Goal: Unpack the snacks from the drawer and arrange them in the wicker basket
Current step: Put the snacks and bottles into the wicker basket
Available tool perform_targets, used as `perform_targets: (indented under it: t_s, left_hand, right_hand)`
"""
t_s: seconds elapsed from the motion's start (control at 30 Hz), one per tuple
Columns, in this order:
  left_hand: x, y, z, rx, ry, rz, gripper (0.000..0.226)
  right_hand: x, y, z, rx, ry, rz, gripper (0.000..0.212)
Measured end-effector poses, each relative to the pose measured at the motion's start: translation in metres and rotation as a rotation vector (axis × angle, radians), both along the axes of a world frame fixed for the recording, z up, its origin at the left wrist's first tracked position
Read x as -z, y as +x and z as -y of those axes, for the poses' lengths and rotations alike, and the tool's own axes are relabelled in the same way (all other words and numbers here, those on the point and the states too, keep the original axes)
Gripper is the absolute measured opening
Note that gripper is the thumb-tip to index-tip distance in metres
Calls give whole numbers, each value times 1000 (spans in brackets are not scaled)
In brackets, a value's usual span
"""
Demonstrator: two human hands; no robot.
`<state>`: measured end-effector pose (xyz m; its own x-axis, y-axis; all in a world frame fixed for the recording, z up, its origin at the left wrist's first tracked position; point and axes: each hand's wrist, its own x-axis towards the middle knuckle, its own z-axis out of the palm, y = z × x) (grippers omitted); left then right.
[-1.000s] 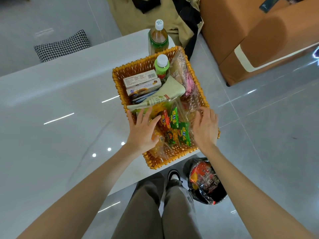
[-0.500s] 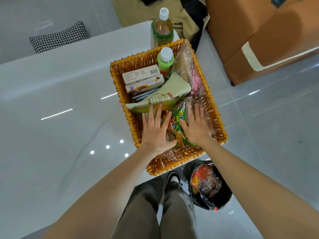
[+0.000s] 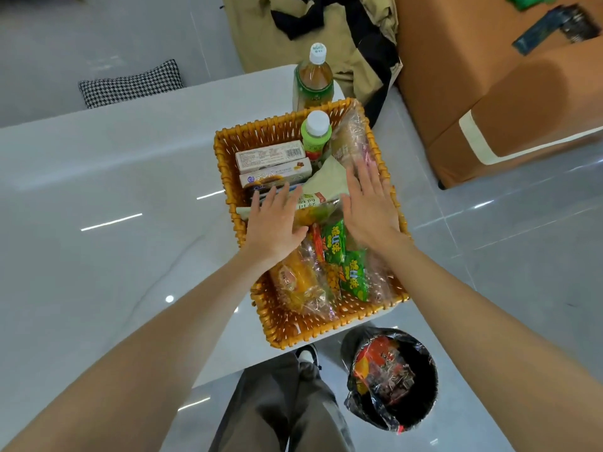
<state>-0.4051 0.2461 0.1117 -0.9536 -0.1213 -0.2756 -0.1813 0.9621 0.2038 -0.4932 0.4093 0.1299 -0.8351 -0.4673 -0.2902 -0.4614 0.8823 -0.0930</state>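
An orange wicker basket [image 3: 228,177] sits at the near right corner of the white table, packed with snacks. Two flat boxes [image 3: 270,158] stand at its far left, a small green bottle [image 3: 316,138] behind them, a clear bread bag [image 3: 354,138] at the far right. A pale green packet [image 3: 326,184] lies across the middle; green and yellow snack bags [image 3: 336,262] fill the near end. My left hand [image 3: 274,220] lies flat with straight fingers on the middle packets. My right hand [image 3: 370,203] lies flat beside it, fingertips at the bread bag.
A large tea bottle [image 3: 314,81] stands on the table just behind the basket. A black bin [image 3: 391,380] with wrappers is on the floor by my feet. An orange sofa [image 3: 505,93] is to the right, clothes behind, a checked cushion [image 3: 130,83] beyond the white table [image 3: 114,197].
Both hands slid from the near snack bags toward the far middle of the basket, staying flat. The near snack bags are now uncovered.
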Motion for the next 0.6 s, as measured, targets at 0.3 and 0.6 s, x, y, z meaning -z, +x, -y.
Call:
perform_targets:
  t_s: [0.3, 0.6]
  left_hand:
    - [5, -38, 16, 61, 143, 289, 53]
    - [7, -36, 39, 37, 86, 370, 38]
  right_hand:
    - [-6, -31, 30, -413, 222, 68, 70]
    - [10, -45, 49, -279, 154, 447, 43]
